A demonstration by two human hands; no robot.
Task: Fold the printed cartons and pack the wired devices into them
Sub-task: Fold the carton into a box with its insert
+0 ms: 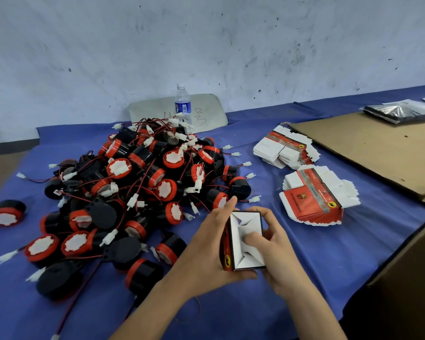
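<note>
Both hands hold a red printed carton [243, 241] above the blue table, its white folded end flaps facing me. My left hand [206, 249] grips the carton's left side, fingers curled over the top and under the bottom. My right hand [275, 244] holds the right side, and its thumb presses on the white flaps. A big pile of black and red wired devices [133, 192] with white connectors lies to the left. Two stacks of flat printed cartons [314, 197] [285, 149] lie to the right.
A water bottle [182, 104] stands behind the pile. A brown cardboard sheet [378, 153] covers the right of the blue tablecloth [231, 315]. A cardboard box [407, 278] stands at the right edge. A lone device [6, 213] lies far left. Dark plastic packets [400, 111] lie at the back right.
</note>
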